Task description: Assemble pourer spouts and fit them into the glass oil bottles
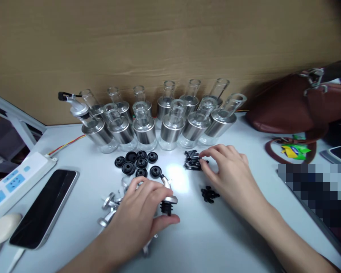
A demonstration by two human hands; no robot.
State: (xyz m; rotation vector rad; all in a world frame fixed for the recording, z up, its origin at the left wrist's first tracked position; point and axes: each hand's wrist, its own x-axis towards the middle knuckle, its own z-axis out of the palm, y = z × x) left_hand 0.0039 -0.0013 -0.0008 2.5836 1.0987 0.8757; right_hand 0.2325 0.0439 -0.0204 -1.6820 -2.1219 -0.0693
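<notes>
Pourer spout [172,199] with ribbed stopper [166,207], clamped in the fingers of the left hand [142,204] above the worktop [199,237]; fingers of the right hand [230,172] nearly together at the black tubes [191,160], grip unclear. A single tube is probably best pinched endwise, spout steady.

Head camera | as I see it, above and behind the left hand [142,208] and right hand [231,170] | tipped forward, down | near both | looking past them to bottles [172,128] and cardboard [170,45]
</notes>
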